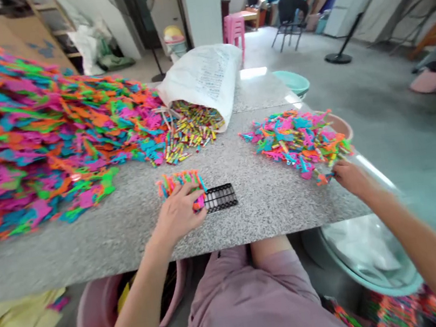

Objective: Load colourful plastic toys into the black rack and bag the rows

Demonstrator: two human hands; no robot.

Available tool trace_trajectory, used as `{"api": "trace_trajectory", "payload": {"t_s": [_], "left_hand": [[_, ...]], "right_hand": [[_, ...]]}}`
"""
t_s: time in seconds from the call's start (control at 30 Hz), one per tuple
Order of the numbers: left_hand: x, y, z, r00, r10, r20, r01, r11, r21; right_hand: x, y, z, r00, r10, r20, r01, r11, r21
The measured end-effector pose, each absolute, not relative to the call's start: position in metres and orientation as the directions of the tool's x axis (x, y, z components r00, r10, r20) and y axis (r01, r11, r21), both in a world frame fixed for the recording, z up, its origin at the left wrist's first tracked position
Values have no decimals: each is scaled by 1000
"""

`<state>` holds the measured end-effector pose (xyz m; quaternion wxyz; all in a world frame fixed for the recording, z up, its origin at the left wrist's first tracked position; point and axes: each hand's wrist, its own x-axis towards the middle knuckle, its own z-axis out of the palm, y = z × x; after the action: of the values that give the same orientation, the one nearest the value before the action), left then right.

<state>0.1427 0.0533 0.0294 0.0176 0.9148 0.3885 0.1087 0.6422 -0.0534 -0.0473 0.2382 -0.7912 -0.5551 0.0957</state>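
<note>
My left hand [179,210] lies over a row of bright plastic pieces [179,179] set in a black slotted rack [221,198]. Its fingers curl around the near right end of the row. The rack's right part shows bare slots. At the right, my right hand [350,176] is closed in a pinch at the near edge of a mixed pile [294,141] of coloured plastic pieces and small printed tubes. What lies between its fingertips is too small and blurred to name.
A large heap of coloured plastic pieces [45,134] covers the table's left. A white sack [205,80] spills small printed tubes [192,126] behind the rack. Below the grey table [247,224] stand a pink tub [91,313] and a teal basin [399,281] with clear plastic.
</note>
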Motion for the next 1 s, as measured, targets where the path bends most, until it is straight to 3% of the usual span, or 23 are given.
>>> {"api": "trace_trajectory", "payload": {"t_s": [0.1,0.2,0.27,0.3,0.43,0.6,0.8,1.0], "left_hand": [[144,53,30,668,723,177,709,-690,147],[144,54,29,662,729,176,712,-684,158],[144,54,29,668,721,185,703,-693,163],[144,54,29,671,717,190,697,-697,167],[144,50,29,667,715,209,694,-698,177],[143,49,27,698,690,193,668,-724,170],[147,53,24,641,746,179,719,-666,199],[149,51,30,657,736,163,725,-676,130]], "right_hand": [[572,-48,-49,423,905,44,753,-324,-573],[459,-31,-58,91,978,-187,358,-207,-911],[388,-14,-68,-26,985,-171,123,-166,-978],[359,-5,-73,7,988,-152,113,-152,-982],[305,20,-79,121,988,-97,394,-137,-909],[299,24,-64,91,995,-38,772,-95,-628],[293,27,-46,-16,993,-120,881,-43,-471],[284,40,-49,-97,989,-113,873,30,-487]]}}
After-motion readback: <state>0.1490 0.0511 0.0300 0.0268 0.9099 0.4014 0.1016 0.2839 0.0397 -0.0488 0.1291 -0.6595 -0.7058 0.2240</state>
